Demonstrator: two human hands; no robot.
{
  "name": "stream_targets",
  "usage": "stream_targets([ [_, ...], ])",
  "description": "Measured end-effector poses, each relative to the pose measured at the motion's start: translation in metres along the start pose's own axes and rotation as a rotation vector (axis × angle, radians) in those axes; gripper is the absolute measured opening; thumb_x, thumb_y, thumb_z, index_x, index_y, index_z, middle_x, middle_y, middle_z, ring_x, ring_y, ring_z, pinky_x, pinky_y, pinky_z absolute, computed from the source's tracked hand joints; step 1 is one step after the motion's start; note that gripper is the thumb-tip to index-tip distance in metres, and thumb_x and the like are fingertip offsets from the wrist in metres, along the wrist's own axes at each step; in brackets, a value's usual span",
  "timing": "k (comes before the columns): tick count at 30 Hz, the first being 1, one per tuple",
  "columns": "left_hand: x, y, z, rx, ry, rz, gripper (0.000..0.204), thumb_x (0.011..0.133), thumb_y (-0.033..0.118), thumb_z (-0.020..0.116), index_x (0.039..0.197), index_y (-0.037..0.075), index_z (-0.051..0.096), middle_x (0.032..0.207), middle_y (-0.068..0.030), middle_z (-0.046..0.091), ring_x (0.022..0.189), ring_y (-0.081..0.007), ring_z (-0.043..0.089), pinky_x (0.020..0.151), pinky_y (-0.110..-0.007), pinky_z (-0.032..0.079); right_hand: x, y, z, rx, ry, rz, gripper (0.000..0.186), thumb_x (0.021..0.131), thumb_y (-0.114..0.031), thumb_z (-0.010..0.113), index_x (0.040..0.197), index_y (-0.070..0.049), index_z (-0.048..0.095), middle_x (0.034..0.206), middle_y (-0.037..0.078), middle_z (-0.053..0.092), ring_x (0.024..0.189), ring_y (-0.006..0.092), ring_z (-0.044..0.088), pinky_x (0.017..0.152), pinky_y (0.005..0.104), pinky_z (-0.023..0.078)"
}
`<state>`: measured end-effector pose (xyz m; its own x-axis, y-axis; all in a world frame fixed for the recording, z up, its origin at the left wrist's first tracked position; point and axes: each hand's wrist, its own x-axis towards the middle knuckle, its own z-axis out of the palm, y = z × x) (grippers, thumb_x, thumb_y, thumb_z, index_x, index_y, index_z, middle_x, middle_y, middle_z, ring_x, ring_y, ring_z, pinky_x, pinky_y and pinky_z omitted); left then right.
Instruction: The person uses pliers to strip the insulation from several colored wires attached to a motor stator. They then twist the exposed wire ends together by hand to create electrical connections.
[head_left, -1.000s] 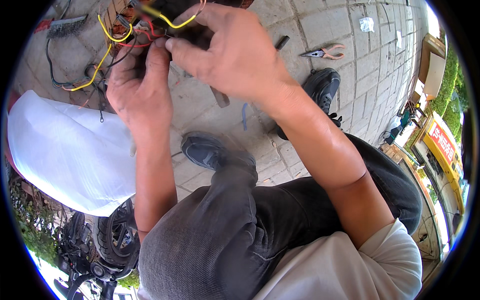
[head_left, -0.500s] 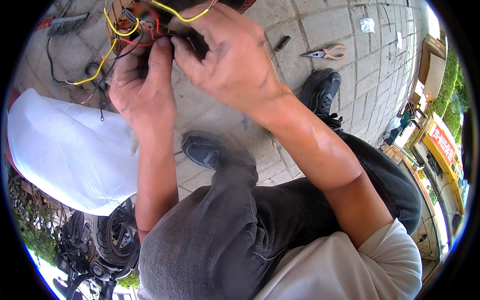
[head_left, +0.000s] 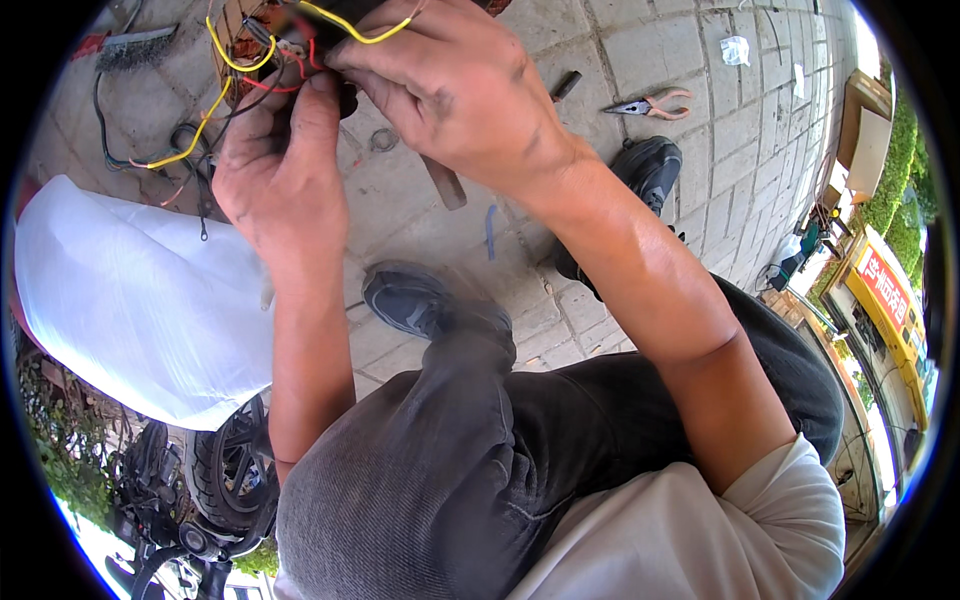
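Both my hands are together at the top of the view, beside a dark part with copper-coloured windings (head_left: pixel 232 18). Thumb and forefinger of my left hand (head_left: pixel 285 170) are pinched on a thin red wire (head_left: pixel 285 89). My right hand (head_left: pixel 460 100) is closed too, its fingertips meeting the left thumb; what they grip is hidden. A yellow wire (head_left: pixel 372 39) with a bare copper end passes over the right fingers. Another yellow wire (head_left: pixel 205 125) and a black cable (head_left: pixel 100 120) hang left of my left hand, near a ring terminal (head_left: pixel 205 236).
On the paving lie pliers (head_left: pixel 650 105), a black handle (head_left: pixel 566 86), a metal ring (head_left: pixel 383 140), a flat brownish bar (head_left: pixel 443 183) and a blue strip (head_left: pixel 490 232). A wire brush (head_left: pixel 138 50) is at upper left. White sheeting (head_left: pixel 140 300) stands left, a motorcycle wheel (head_left: pixel 225 470) below it.
My right hand has shifted slightly left and up, its fingertips nearer the left thumb. The flat bar and metal ring on the ground now show. My right foot or leg has shifted slightly.
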<state>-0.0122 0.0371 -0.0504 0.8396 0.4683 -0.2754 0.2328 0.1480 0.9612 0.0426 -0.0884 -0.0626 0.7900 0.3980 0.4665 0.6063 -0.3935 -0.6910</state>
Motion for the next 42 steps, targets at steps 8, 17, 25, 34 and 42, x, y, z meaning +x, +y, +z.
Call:
stream_targets([
  [8, 0.002, 0.003, -0.003, 0.108, 0.030, -0.025, 0.016, 0.084, 0.007, 0.067, 0.092, -0.007, 0.068, 0.081, -0.0056, 0.068, 0.073, -0.0089, 0.058, 0.070, -0.023, 0.047, 0.003, 0.002, 0.000, -0.040, -0.031, -0.041, 0.012, 0.069, -0.009, 0.069, 0.079, -0.007, 0.063, 0.077, 0.005, 0.059, 0.072, 0.0257, 0.057, 0.063, 0.0350, 0.050],
  [17, 0.004, -0.003, -0.006, 0.127, 0.021, -0.017, 0.019, 0.084, 0.009, 0.067, 0.095, -0.007, 0.068, 0.085, -0.0056, 0.069, 0.075, -0.0083, 0.057, 0.072, -0.022, 0.046, 0.005, -0.009, 0.002, -0.049, -0.098, 0.255, 0.020, 0.073, -0.019, 0.066, 0.078, -0.001, 0.062, 0.074, 0.012, 0.061, 0.072, 0.0294, 0.062, 0.064, 0.0369, 0.051],
  [25, -0.001, -0.005, -0.004, 0.057, -0.012, 0.005, 0.017, 0.089, 0.006, 0.062, 0.099, -0.007, 0.064, 0.091, -0.0068, 0.067, 0.081, -0.0095, 0.058, 0.075, -0.023, 0.047, 0.058, -0.030, -0.024, 0.300, -0.601, 1.102, 0.027, 0.085, -0.023, 0.058, 0.077, 0.003, 0.061, 0.063, 0.012, 0.057, 0.053, 0.0201, 0.054, 0.054, 0.0347, 0.045],
  [34, 0.000, 0.001, -0.001, 0.022, -0.052, 0.018, 0.016, 0.088, 0.003, 0.062, 0.100, -0.007, 0.065, 0.088, -0.0028, 0.065, 0.079, -0.0071, 0.056, 0.074, -0.021, 0.045, 0.042, -0.020, -0.029, 0.624, -0.509, 1.246, 0.008, 0.085, -0.011, 0.056, 0.081, -0.005, 0.060, 0.060, 0.006, 0.053, 0.053, 0.0180, 0.051, 0.049, 0.0334, 0.040],
  [42, 0.000, 0.005, 0.000, 0.081, -0.066, -0.013, 0.016, 0.088, 0.004, 0.062, 0.100, -0.006, 0.066, 0.087, -0.0032, 0.066, 0.077, -0.0072, 0.056, 0.072, -0.021, 0.047, 0.011, -0.012, -0.029, -0.255, -0.240, -0.084, 0.012, 0.074, -0.013, 0.060, 0.082, -0.005, 0.062, 0.078, 0.008, 0.062, 0.075, 0.0247, 0.064, 0.059, 0.0359, 0.053],
])
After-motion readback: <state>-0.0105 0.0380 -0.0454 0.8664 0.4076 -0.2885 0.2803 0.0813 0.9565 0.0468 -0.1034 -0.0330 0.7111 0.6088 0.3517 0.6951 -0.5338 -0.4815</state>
